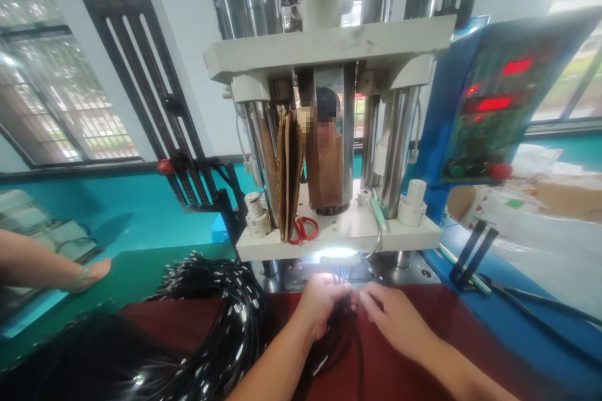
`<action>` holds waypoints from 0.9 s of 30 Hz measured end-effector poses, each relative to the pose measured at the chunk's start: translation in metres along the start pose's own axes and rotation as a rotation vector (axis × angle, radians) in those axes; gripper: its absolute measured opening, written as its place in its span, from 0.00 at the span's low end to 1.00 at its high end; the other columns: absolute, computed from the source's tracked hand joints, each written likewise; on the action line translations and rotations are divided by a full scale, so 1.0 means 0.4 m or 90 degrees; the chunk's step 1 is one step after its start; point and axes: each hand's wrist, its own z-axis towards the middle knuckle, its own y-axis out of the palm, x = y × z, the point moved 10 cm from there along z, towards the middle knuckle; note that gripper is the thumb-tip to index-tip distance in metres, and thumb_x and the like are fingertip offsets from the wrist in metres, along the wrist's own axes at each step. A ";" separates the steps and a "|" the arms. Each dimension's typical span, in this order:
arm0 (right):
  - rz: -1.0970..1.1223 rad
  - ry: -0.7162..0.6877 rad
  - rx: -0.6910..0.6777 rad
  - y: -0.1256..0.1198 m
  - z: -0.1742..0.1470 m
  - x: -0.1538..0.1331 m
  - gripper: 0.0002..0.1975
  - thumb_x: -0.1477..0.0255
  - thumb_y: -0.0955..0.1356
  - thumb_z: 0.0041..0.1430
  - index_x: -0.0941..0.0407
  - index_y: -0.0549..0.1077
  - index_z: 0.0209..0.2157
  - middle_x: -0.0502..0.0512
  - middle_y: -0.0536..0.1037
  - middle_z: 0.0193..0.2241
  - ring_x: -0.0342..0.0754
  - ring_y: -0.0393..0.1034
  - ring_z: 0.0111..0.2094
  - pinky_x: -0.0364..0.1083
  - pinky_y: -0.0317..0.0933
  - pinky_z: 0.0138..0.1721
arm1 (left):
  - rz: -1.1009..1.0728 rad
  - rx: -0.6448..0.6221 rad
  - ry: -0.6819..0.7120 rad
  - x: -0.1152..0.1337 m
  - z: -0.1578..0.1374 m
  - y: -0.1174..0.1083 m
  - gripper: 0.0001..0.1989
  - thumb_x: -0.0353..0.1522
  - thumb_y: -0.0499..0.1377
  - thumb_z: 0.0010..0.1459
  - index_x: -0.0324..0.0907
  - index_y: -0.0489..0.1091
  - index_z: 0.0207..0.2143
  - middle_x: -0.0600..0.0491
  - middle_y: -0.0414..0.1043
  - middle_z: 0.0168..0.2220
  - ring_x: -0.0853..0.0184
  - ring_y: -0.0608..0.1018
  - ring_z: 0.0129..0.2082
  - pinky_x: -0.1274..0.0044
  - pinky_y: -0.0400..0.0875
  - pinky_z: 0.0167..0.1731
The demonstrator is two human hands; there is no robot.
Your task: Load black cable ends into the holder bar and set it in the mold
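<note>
My left hand (pixel 322 302) is closed on a black cable (pixel 345 313), whose thin, light-coloured wire ends point up toward the press. Close beside it, my right hand (pixel 386 308) has its thumb and fingers pinched together at the same wires; exactly what lies between them is too small to make out. Both hands are in front of the lower plate of a white press (pixel 338 239), under a bright lamp (pixel 336 255). Loops of black cable hang below my hands over the dark red table surface (pixel 399 363).
A large bundle of black cables (pixel 235 313) lies to the left. Red-handled scissors (pixel 305 229) and folded cardboard (pixel 288 182) rest on the press. At right stand a blue control box (pixel 493 100) and a black bracket (pixel 473 257). Another person's arm (pixel 42 263) reaches in at left.
</note>
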 end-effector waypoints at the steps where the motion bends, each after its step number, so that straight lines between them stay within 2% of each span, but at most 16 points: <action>1: 0.020 0.000 -0.008 0.006 0.001 0.003 0.16 0.67 0.57 0.65 0.54 0.67 0.25 0.49 0.75 0.25 0.47 0.69 0.28 0.43 0.55 0.29 | -0.002 0.000 0.007 -0.001 0.002 -0.002 0.12 0.36 0.65 0.45 0.34 0.71 0.24 0.50 0.72 0.22 0.67 0.74 0.23 0.73 0.70 0.29; 9: 0.081 -0.011 -0.054 0.012 -0.003 -0.024 0.16 0.66 0.57 0.64 0.53 0.73 0.30 0.52 0.78 0.30 0.49 0.71 0.32 0.45 0.60 0.35 | -0.003 -0.001 0.039 -0.005 0.010 -0.011 0.09 0.34 0.63 0.47 0.35 0.71 0.25 0.52 0.72 0.23 0.68 0.73 0.23 0.75 0.68 0.29; 20: 0.083 -0.035 -0.079 0.006 -0.006 -0.037 0.15 0.65 0.58 0.63 0.53 0.74 0.32 0.53 0.78 0.30 0.50 0.71 0.32 0.45 0.63 0.37 | -0.013 0.016 0.022 -0.009 0.009 -0.017 0.15 0.41 0.64 0.46 0.37 0.70 0.25 0.55 0.69 0.22 0.69 0.71 0.22 0.74 0.68 0.29; 27: 0.109 -0.050 -0.082 0.007 -0.011 -0.039 0.12 0.69 0.59 0.62 0.53 0.71 0.30 0.51 0.78 0.31 0.48 0.71 0.32 0.44 0.61 0.35 | -0.019 0.009 0.018 -0.002 0.001 -0.007 0.13 0.38 0.63 0.48 0.36 0.69 0.26 0.55 0.69 0.21 0.69 0.72 0.21 0.72 0.70 0.29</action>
